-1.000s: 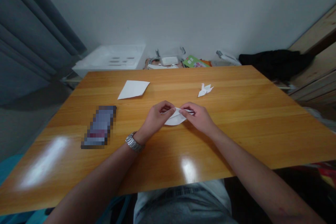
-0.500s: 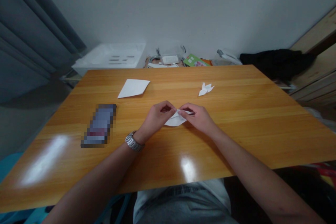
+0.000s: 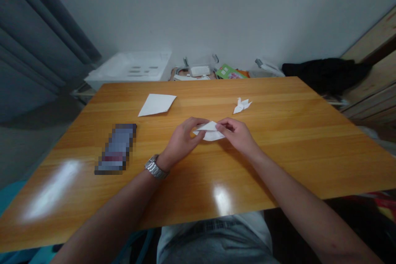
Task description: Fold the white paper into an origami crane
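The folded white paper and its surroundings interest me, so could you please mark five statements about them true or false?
1. The left hand and the right hand both touch the folded white paper. True.
2. The loose white sheet lies farther away than the phone. True.
3. The phone lies right of the right hand. False: it lies left of both hands.
4. The paper bird lies beyond the right hand. True.
5. The paper bird is red. False: it is white.

The left forearm [image 3: 114,210] and right forearm [image 3: 297,198] slant in, bare, from the lower corners. Near mid-frame I see the left hand [image 3: 184,137] curved, thumb below its fingers; the right hand [image 3: 239,136] pinches, fingers bent.
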Motion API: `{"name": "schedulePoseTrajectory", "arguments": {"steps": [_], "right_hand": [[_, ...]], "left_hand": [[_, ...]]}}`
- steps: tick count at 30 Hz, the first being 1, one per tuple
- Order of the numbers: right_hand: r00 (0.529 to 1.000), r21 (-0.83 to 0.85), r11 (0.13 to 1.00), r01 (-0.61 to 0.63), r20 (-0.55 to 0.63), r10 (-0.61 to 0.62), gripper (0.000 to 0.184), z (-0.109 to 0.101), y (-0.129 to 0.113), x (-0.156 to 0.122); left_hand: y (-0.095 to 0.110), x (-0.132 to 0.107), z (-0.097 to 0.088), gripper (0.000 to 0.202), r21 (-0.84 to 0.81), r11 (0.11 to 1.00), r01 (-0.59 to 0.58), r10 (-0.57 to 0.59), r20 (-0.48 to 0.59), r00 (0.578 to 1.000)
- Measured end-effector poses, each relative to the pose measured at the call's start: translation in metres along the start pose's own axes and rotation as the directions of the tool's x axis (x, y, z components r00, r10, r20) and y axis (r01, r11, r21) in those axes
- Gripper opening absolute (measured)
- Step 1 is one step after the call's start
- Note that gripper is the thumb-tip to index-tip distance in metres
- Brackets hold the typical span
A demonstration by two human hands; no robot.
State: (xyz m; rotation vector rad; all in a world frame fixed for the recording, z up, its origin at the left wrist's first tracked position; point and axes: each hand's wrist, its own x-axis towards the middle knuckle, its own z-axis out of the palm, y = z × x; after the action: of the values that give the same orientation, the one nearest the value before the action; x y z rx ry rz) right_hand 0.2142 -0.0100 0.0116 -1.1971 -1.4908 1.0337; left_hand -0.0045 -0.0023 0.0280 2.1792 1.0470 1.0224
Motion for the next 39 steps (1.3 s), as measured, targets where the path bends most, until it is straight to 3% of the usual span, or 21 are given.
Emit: {"name": "schedulePoseTrajectory", "arguments": {"steps": [4,9,12,19,23,27,34,39], "right_hand": [[0.993,0.028,0.999,-0.041,0.11,0.037,0.027,0.0031,0.0,-0.0021],[0.974,0.04,0.997,-0.069,0.217,0.059,0.031,0.0048,-0.002,-0.0046],[0.968,0.032,0.997,-0.074,0.244,0.064,0.031,0.004,-0.0031,-0.0046],[0.976,0.024,0.996,-0.088,0.204,0.081,0.031,0.0025,-0.0014,-0.0041],[0.979,0.031,0.996,-0.083,0.187,0.075,0.029,0.0027,-0.0016,-0.0036],[0.983,0.023,0.997,-0.079,0.171,0.074,0.029,0.0035,-0.0016,-0.0031],[0.985,-0.001,0.999,-0.054,0.167,0.053,0.031,0.0008,-0.0016,-0.0046],[0.984,-0.025,1.0,-0.011,0.177,0.015,0.027,-0.0006,-0.0017,-0.0051]], "left_hand": [[-0.0072,0.001,-0.0015,0.024,-0.042,0.998,0.052,-0.052,0.007,0.999],[-0.0069,0.0024,-0.0051,0.023,-0.112,0.992,0.058,-0.044,0.125,0.991],[-0.006,0.0032,-0.006,0.023,-0.158,0.983,0.09,-0.069,0.136,0.988],[-0.0071,0.0071,-0.0089,0.025,-0.362,0.909,0.207,-0.167,0.138,0.976],[-0.0068,0.0077,-0.0067,0.025,-0.416,0.867,0.273,-0.264,0.081,0.961],[-0.0066,0.0078,-0.004,0.025,-0.483,0.818,0.313,-0.31,0.088,0.946],[0.0009,0.0063,-0.0091,0.029,-0.355,0.903,0.242,-0.204,0.141,0.969],[-0.0007,0.005,-0.0067,0.036,-0.373,0.895,0.244,-0.202,0.149,0.968]]}}
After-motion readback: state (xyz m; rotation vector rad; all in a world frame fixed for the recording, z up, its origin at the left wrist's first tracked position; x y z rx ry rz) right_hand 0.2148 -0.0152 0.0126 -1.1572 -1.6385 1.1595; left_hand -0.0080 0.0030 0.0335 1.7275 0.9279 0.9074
